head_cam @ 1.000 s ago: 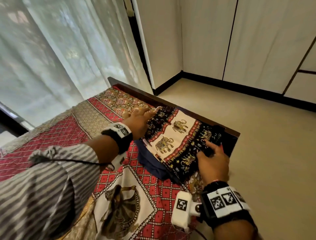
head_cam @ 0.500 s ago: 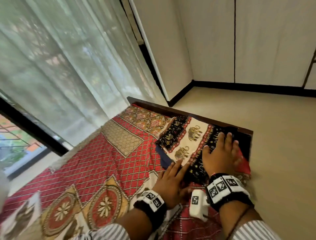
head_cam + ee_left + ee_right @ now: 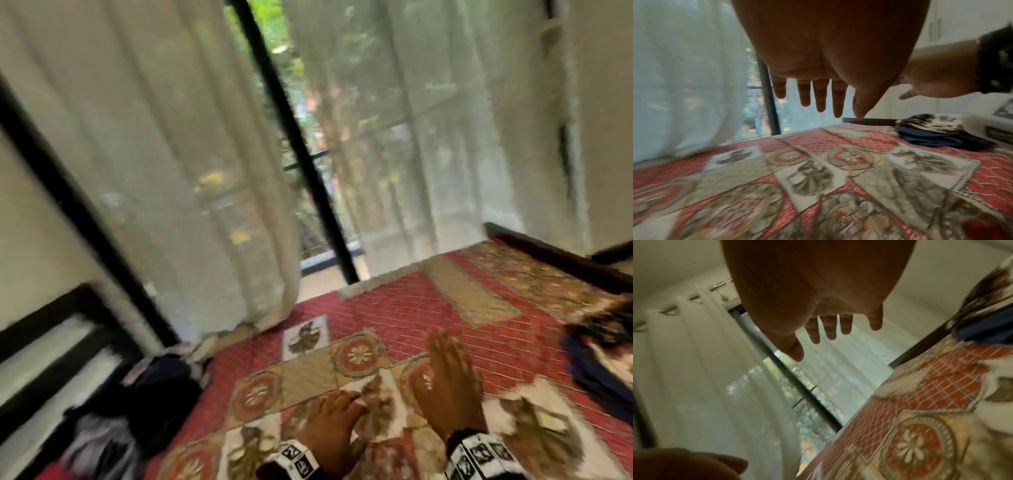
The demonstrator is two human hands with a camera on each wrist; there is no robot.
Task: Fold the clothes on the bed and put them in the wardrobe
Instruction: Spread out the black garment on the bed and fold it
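Across the room's far side, sheer white curtains (image 3: 171, 164) are hanging over a window with a black frame (image 3: 294, 137), and greenery is showing through the gap between them. The head view is blurring heavily, so fine detail cannot be told.

Below that, the bed (image 3: 394, 308) is filling the lower half of the view, wearing a red patterned cover with gold medallions and pale panels.

At the bed's right edge, a stack of folded clothes (image 3: 937, 131) is lying on the cover: a black-and-cream patterned piece is sitting on top of a navy piece. The stack is lying well apart from both of your hands.

At the bed's left edge, a heap of dark clothes (image 3: 150, 394) is lying loose and unfolded; whether it is resting on the bed or just beside it cannot be told.

Your right hand (image 3: 448, 387) is hovering over the middle of the cover with its fingers (image 3: 830, 327) stretched straight and slightly spread, gripping nothing.

Your left hand (image 3: 332, 421) is sitting just beside it and nearer to you, fingers (image 3: 821, 95) also extended and parted, holding nothing. Both wrists are wearing black bands with white printed markers.
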